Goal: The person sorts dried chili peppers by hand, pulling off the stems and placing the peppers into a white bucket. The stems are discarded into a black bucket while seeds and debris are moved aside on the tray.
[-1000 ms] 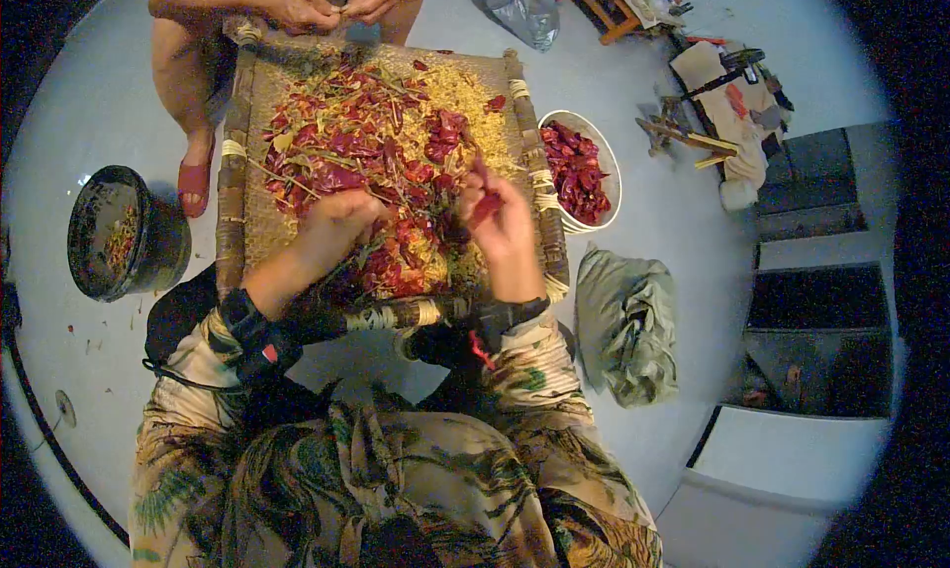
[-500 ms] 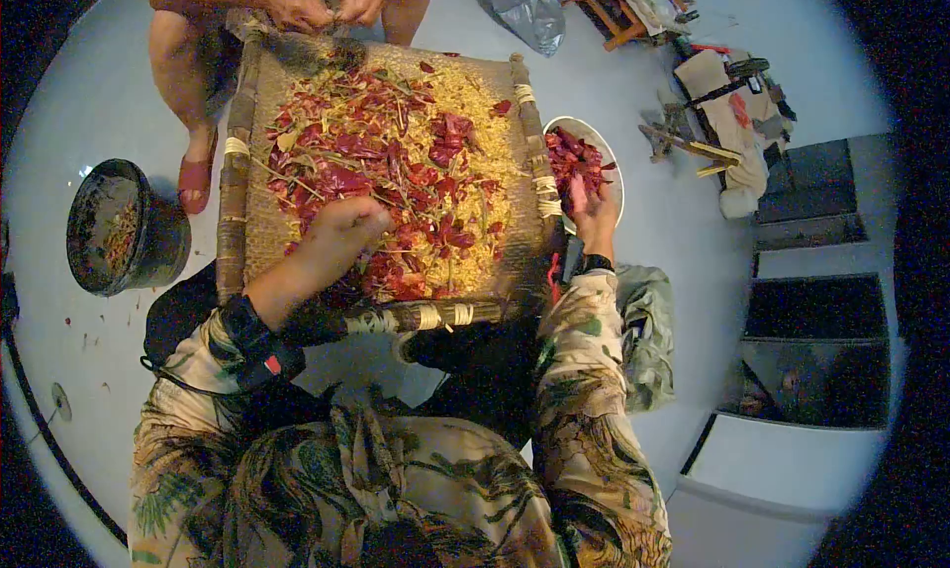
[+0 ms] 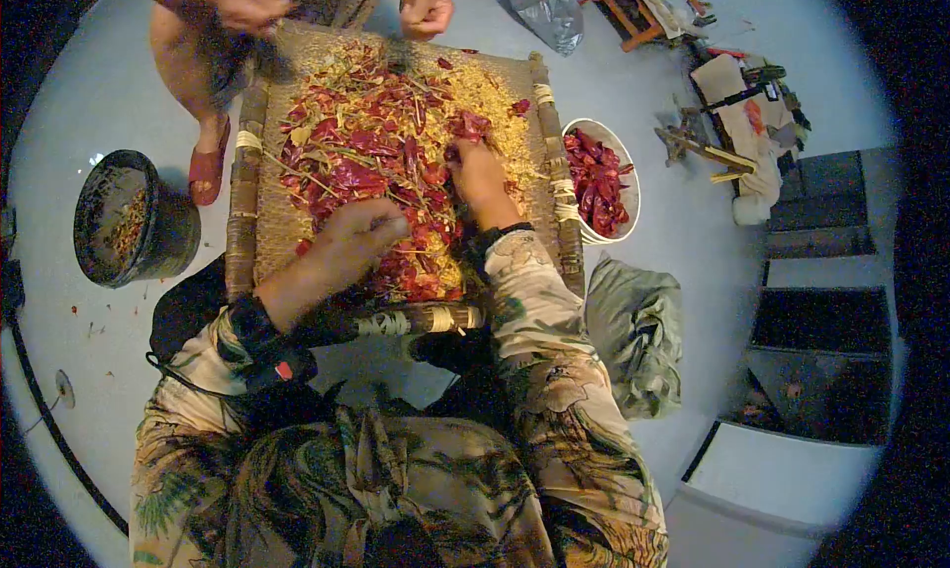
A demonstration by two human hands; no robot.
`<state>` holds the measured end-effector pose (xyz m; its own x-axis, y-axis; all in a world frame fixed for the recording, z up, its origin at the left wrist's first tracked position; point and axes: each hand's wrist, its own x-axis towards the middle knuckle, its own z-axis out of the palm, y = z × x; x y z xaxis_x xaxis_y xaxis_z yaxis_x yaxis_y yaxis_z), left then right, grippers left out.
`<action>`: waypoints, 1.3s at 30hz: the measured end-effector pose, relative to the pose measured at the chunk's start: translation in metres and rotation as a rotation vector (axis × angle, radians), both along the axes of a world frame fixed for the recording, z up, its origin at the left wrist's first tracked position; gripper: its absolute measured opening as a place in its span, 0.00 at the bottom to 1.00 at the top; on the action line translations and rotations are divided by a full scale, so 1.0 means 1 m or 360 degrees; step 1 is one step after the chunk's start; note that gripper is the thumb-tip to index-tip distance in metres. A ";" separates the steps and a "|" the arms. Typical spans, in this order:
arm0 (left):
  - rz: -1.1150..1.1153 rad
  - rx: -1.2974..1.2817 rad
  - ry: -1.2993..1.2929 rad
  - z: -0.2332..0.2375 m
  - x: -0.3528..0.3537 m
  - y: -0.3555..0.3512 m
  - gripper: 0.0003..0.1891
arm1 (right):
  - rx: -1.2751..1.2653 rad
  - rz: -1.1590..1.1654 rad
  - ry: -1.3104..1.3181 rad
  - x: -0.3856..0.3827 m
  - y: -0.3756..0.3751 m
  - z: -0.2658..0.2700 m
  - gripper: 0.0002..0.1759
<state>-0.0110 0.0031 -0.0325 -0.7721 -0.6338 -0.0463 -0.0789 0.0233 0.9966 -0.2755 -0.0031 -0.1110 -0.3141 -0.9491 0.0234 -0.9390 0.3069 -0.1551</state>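
Note:
A woven tray (image 3: 269,212) with a wooden frame lies before me, covered with red dried chili pieces (image 3: 346,177) and yellow seeds (image 3: 505,123). Above its lower left part my left hand (image 3: 356,246) hovers with fingers curled together; what they hold, if anything, is hidden. My right hand (image 3: 481,184) reaches down into the chilies right of the middle, its fingertips at a red clump (image 3: 469,126), fingers partly hidden. Beside the tray's right edge stands a white bucket (image 3: 635,197) holding red chilies (image 3: 597,182).
A black bucket (image 3: 173,234) stands on the floor at left. Across the tray sits another person, both hands (image 3: 426,9) near its far edge. Right of me lies a grey-green bag (image 3: 635,340). A plastic bag (image 3: 547,12) and cluttered items (image 3: 742,123) are farther back.
My right hand has moved left from the white bucket to the chilies on the tray. The other person's hands have moved apart. The view has shifted slightly.

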 end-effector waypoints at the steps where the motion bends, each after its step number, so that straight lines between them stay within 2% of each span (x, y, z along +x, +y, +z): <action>1: -0.0003 0.0029 0.0015 0.002 0.000 -0.001 0.10 | -0.0160 0.0106 0.0048 -0.005 0.004 -0.008 0.17; 4: 0.0065 -0.0148 0.0093 -0.002 0.000 0.000 0.11 | -0.0443 0.0106 -0.0893 -0.010 0.005 -0.009 0.16; 5: 0.0061 -0.0172 0.0038 -0.003 0.002 0.000 0.11 | -0.0437 -0.0083 -0.1168 -0.010 0.015 -0.006 0.15; 8: 0.0051 -0.0202 -0.0061 0.003 0.001 0.001 0.10 | -0.0371 -0.0374 -0.2396 0.019 0.040 0.055 0.15; 11: 0.0148 -0.0111 -0.0009 -0.005 -0.001 0.002 0.10 | -0.0469 -0.0293 -0.2995 0.047 0.065 0.086 0.13; 14: 0.0312 0.0040 0.0154 -0.002 -0.004 0.003 0.09 | -0.0436 -0.0253 -0.3296 0.060 0.082 0.084 0.14; 18: 0.0308 0.0250 0.0342 0.035 -0.001 0.006 0.09 | -0.0431 -0.0182 -0.3351 0.081 0.093 0.088 0.14; 19: 0.0284 0.0313 0.0364 0.038 0.000 0.007 0.10 | -0.0439 -0.0305 -0.3300 0.086 0.095 0.089 0.13; 25: 0.0164 0.0282 0.0136 0.030 0.000 0.004 0.11 | -0.0299 -0.0129 -0.3298 0.099 0.094 0.090 0.12; 29: 0.0212 0.0227 0.0273 0.019 -0.003 0.001 0.09 | -0.0209 -0.0128 -0.3082 0.102 0.095 0.085 0.13; 31: 0.0212 0.0304 0.0312 0.016 -0.003 -0.001 0.08 | -0.0137 -0.0157 -0.3064 0.106 0.096 0.092 0.18; 34: 0.0229 0.0805 0.0298 0.014 -0.002 -0.001 0.08 | -0.0055 -0.0210 -0.2998 0.110 0.097 0.103 0.23; 39: 0.0189 0.1131 0.0347 0.018 0.002 -0.006 0.11 | -0.0148 -0.0068 -0.2631 0.109 0.095 0.102 0.24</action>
